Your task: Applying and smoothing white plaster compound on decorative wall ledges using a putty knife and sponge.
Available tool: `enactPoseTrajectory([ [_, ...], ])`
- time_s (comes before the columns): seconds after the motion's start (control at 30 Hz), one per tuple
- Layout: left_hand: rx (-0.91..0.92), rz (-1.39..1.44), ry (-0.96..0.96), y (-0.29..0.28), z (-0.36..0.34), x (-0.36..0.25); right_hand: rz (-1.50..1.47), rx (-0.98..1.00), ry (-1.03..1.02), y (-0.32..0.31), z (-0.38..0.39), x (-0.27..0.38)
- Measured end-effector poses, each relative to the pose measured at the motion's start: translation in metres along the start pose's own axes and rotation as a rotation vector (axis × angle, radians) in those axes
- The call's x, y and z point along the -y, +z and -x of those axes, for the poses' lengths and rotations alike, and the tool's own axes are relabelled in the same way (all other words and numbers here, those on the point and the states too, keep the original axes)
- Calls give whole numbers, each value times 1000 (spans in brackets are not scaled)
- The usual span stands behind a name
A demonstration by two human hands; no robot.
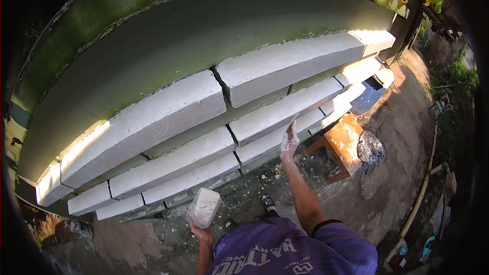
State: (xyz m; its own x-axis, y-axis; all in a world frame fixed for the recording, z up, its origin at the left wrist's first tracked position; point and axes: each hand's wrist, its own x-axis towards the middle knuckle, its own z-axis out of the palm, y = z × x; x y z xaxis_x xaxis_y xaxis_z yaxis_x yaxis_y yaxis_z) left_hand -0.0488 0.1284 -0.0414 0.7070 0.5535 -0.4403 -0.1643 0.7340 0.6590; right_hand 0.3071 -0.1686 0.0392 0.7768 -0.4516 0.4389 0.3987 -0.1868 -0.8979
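Note:
My left hand (202, 233), at the lower middle, grips a clear-sided plastic tub (205, 208) from below. White paste fills the tub to its top. Coated in white, my right hand (290, 141) is raised beside the lower white ledges, with its fingers stretched out and nothing visible in them. Whether it touches the ledge (280, 135) behind it, I cannot tell. Long white blocks form stepped ledges along the wall, split by narrow dark gaps; the uppermost block (290, 69) is the thickest on the right side.
An orange-brown stool (344, 135) splashed with white stands right of my right arm, a black plastic bag (371, 148) against it. Beyond is a dark blue container (368, 97). White crumbs dot the concrete floor (265, 181). A long pole (425, 188) runs along the right.

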Motion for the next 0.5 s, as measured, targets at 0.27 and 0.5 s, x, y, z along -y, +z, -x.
enactPoseTrajectory([
  [0.27,13,33,8,15,3,-2,-94,413,128,-24,84,19],
  [0.5,15,28,25,23,-2,-3,121,-59,-68,-43,-23,-3],
])
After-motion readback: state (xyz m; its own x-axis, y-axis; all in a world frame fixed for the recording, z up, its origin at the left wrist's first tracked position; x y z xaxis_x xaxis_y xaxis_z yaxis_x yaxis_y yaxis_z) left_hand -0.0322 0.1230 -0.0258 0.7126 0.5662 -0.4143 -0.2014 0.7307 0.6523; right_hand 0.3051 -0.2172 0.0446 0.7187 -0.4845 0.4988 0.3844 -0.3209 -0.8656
